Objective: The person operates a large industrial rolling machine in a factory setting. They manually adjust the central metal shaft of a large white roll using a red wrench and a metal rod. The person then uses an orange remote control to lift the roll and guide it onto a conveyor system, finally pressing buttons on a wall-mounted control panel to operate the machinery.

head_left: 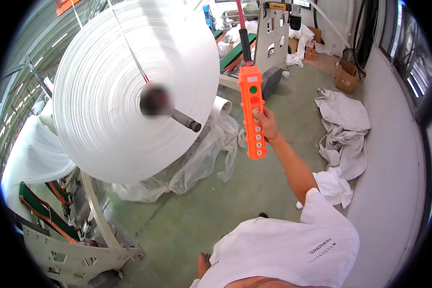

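My right hand (267, 125) is raised in front of me, wrapped round an orange hoist pendant control (251, 111) with a column of buttons. Its thumb rests on one of the pale round buttons below the red one. A dark cable sleeve runs upward from the pendant's top. To the left looms a huge white roll of sheet material (105, 91); a metal shaft (186, 120) sticks out of its dark, blurred core, and a strap (128, 41) rises from there. Low beside my body, my left hand (204, 263) shows only in part, its fingers too hidden to read.
Crumpled clear plastic (197, 163) lies under the roll. Pale machine frames stand at lower left (72, 254) and top centre (272, 43). Along the right wall (393, 158) are heaped grey-white cloth (343, 125) and a cardboard box (346, 77). Green floor (254, 187) lies between.
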Demonstrator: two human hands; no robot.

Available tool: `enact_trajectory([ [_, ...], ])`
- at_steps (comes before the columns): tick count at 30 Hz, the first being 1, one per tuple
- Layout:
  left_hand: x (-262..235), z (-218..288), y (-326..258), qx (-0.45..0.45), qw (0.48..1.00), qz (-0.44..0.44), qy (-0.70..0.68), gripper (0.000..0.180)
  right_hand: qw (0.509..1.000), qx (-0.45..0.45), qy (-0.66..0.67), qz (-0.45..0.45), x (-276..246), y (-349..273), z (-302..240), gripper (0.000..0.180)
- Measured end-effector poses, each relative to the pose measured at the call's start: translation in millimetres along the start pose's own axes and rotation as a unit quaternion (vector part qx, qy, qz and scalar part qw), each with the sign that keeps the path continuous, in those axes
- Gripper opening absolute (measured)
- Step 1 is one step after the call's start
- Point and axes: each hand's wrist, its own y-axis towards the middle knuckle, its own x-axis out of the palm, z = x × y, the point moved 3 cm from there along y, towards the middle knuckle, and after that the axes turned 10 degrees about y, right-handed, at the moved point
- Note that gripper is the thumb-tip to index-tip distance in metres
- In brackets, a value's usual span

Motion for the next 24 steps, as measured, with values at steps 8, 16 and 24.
enact_trajectory([
  [8, 2.7, 20.7, 13.0, -0.019, 0.998, 0.063, -0.015, 0.010, 0.999, -0.033, 0.020, 0.029, -0.3, 0.7, -1.6, 0.042],
  [16, 35.0, 12.7, 21.9, -0.072, 0.994, 0.074, 0.042, 0.006, 0.998, -0.044, 0.042, 0.008, 2.1, -6.1, 4.1, 0.037],
  [24, 63.2, 3.4, 34.5, -0.057, 0.993, 0.103, 0.025, 0.008, 0.998, -0.042, 0.045, -0.023, 11.3, -7.9, -2.2, 0.039],
])
